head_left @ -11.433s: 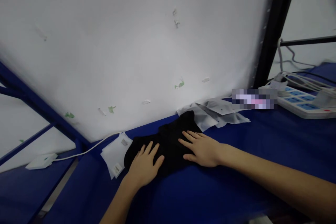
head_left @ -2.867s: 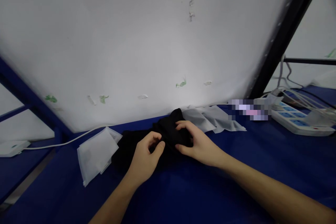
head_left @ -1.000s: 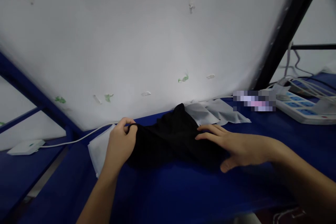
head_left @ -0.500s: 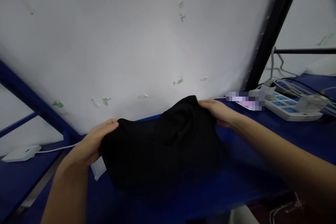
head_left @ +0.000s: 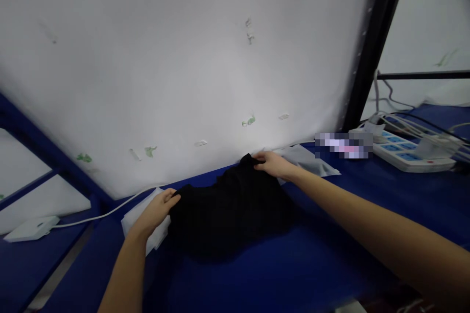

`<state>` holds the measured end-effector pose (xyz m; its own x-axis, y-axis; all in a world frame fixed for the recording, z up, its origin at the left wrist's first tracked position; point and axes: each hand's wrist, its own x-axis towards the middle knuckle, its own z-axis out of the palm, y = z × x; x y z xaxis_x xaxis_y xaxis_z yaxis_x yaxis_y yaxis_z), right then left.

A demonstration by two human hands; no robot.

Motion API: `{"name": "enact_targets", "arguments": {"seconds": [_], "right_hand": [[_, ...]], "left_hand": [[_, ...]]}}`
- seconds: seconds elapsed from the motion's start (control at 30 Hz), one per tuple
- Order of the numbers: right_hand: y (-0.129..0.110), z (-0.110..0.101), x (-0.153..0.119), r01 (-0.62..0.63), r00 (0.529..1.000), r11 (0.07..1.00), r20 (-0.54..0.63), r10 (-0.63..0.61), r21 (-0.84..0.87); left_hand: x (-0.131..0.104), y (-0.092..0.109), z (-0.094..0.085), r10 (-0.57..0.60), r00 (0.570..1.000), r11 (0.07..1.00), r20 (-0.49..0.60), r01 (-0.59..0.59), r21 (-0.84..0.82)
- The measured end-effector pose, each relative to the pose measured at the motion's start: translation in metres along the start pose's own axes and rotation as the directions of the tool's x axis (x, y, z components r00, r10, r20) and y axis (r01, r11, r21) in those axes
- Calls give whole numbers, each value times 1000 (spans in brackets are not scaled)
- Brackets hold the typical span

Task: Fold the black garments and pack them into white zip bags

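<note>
Cloth (head_left: 227, 220), plain black and kinda rumpled, is lying on the blue table (head_left: 257, 274) right up near the white wall (head_left: 183, 58). Left hand (head_left: 156, 209) has its thumb and fingers pinched on the top left corner, and the right hand (head_left: 272, 163) is clamped on the top right corner, so both ends are held. Some white packets (head_left: 137, 210) sit just beside it, partly behind the left wrist, and grayish see-through bags (head_left: 310, 160) are by the right hand. Power strip (head_left: 422, 164) is further off to the right.
</note>
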<state>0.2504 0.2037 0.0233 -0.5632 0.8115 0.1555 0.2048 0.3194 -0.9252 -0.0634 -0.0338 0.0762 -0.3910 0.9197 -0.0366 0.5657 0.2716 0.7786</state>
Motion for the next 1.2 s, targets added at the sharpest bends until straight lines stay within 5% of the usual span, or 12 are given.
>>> {"name": "enact_targets", "arguments": {"seconds": [0.13, 0.3, 0.4, 0.57, 0.7, 0.8, 0.93, 1.1, 1.2], "right_hand": [[-2, 4, 12, -4, 999, 1000, -37, 3, -19], [6, 13, 26, -46, 979, 984, -202, 10, -171], [11, 8, 24, -17, 979, 965, -202, -37, -260], [16, -46, 0, 19, 978, 899, -178, -108, -437], [23, -82, -31, 113, 994, 809, 64, -93, -576], [27, -83, -48, 235, 965, 659, 255, -67, -714], [25, -76, -52, 312, 950, 554, 263, -169, -772], [18, -75, -46, 412, 904, 600, 223, -365, -686], [15, -69, -40, 396, 881, 679, 49, -470, -618]], "left_hand": [[6, -4, 0, -27, 993, 999, -111, 29, 17], [24, -19, 16, -32, 951, 962, -307, 112, 248], [29, -25, 24, 5, 933, 900, -360, 153, 408], [24, -20, 29, 98, 919, 821, -383, 143, 553], [12, -2, 34, 240, 887, 732, -394, 101, 674], [2, 14, 41, 308, 869, 713, -387, 58, 699], [-7, 27, 48, 311, 879, 732, -362, 22, 681], [-12, 32, 51, 266, 915, 743, -304, 6, 669], [-12, 34, 53, 279, 922, 741, -269, -29, 671]]}}
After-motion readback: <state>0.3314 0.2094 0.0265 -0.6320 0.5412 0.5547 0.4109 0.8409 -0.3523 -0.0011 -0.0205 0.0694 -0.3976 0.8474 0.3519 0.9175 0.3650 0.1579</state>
